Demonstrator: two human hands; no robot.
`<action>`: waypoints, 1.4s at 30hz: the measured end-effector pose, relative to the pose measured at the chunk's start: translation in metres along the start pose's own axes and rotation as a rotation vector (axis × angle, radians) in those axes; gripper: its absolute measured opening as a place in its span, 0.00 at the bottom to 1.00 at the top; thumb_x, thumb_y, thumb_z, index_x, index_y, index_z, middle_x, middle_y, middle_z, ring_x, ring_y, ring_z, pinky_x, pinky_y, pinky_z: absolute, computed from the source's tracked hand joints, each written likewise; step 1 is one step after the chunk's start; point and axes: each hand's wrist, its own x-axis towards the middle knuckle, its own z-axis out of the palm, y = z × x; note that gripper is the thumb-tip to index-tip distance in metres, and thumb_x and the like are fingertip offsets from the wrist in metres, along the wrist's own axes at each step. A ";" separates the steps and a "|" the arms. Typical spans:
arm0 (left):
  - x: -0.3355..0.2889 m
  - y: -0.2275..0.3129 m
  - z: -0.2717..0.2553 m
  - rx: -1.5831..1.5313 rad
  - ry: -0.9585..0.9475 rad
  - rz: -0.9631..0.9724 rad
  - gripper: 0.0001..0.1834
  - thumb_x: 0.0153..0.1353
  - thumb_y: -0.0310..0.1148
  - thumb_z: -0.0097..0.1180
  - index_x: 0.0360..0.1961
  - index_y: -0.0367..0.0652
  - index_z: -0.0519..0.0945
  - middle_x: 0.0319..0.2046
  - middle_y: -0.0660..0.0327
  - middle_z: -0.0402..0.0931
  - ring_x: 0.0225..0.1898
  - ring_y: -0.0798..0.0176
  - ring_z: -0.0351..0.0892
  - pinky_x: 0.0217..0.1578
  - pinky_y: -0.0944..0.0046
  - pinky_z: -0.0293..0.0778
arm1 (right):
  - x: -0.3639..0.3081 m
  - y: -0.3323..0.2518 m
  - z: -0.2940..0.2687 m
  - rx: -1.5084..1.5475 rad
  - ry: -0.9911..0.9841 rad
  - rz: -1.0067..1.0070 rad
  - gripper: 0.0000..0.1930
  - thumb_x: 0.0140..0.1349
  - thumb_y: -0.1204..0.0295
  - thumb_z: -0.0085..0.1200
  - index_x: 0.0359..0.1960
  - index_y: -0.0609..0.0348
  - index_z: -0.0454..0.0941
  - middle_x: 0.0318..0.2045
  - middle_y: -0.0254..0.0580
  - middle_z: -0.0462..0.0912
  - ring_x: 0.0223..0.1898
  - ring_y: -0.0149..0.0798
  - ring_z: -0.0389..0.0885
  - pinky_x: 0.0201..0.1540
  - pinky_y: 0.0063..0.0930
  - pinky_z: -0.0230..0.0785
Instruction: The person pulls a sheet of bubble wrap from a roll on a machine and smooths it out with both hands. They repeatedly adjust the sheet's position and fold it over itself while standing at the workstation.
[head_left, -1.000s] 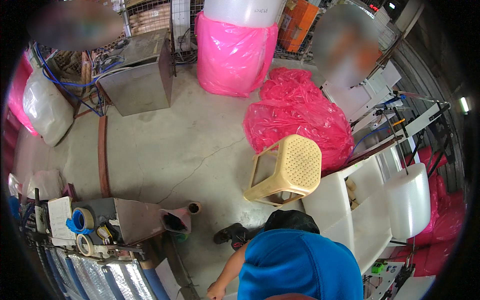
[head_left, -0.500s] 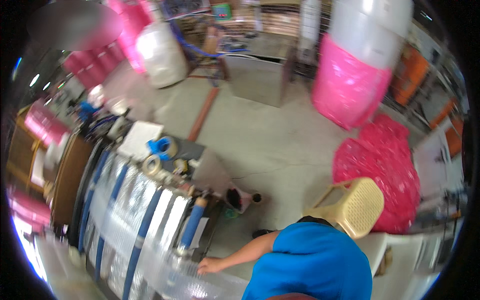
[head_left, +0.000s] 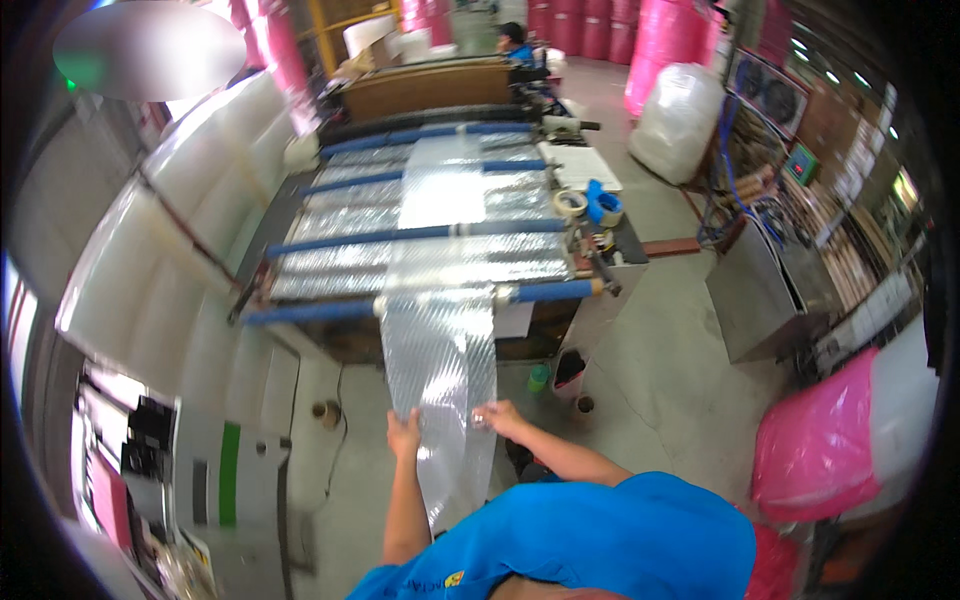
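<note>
A long strip of clear bubble wrap (head_left: 440, 340) comes over the front of a roller machine (head_left: 330, 268) and hangs down toward my body. Gripping its left edge is my left hand (head_left: 404, 432), fingers closed on the film. My right hand (head_left: 500, 418) pinches the opposite edge at about the same height. Between my hands the strip is stretched fairly flat, and its lower end passes in front of my blue shirt. Blue rollers (head_left: 370, 238) cross the machine bed over silvery padded bands, with the strip lying along the middle.
Tape rolls (head_left: 570, 204) and a white board (head_left: 582, 166) lie at the machine's right side. Large wrapped rolls (head_left: 150, 300) line the left. A metal box (head_left: 765, 290) and pink-wrapped rolls (head_left: 815, 440) stand right. Another person (head_left: 515, 45) is at the far end.
My view has swung left, so the machine now lies straight ahead. My left hand has come into view on the strip's left edge; my right hand is still at the bubble wrap.
</note>
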 end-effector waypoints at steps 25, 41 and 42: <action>0.011 0.009 -0.075 -0.633 -0.088 -0.131 0.18 0.56 0.38 0.40 0.15 0.36 0.66 0.11 0.63 0.62 0.16 0.72 0.59 0.18 0.68 0.58 | -0.064 -0.064 0.011 0.065 0.014 -0.249 0.13 0.54 0.65 0.45 0.29 0.64 0.71 0.25 0.39 0.76 0.27 0.30 0.74 0.30 0.22 0.66; 0.025 0.003 0.014 0.121 -0.081 -0.222 0.18 0.57 0.44 0.33 0.29 0.39 0.68 0.28 0.47 0.71 0.33 0.45 0.69 0.32 0.52 0.64 | 0.051 0.020 -0.059 -0.428 -0.287 0.133 0.13 0.48 0.63 0.53 0.29 0.59 0.77 0.25 0.36 0.78 0.27 0.28 0.74 0.32 0.22 0.66; 0.025 0.000 0.018 0.115 -0.074 -0.227 0.18 0.57 0.43 0.33 0.29 0.40 0.68 0.28 0.47 0.71 0.33 0.45 0.69 0.32 0.52 0.64 | 0.055 0.020 -0.059 -0.464 -0.306 0.138 0.13 0.48 0.63 0.53 0.29 0.59 0.77 0.25 0.37 0.78 0.26 0.29 0.74 0.32 0.22 0.66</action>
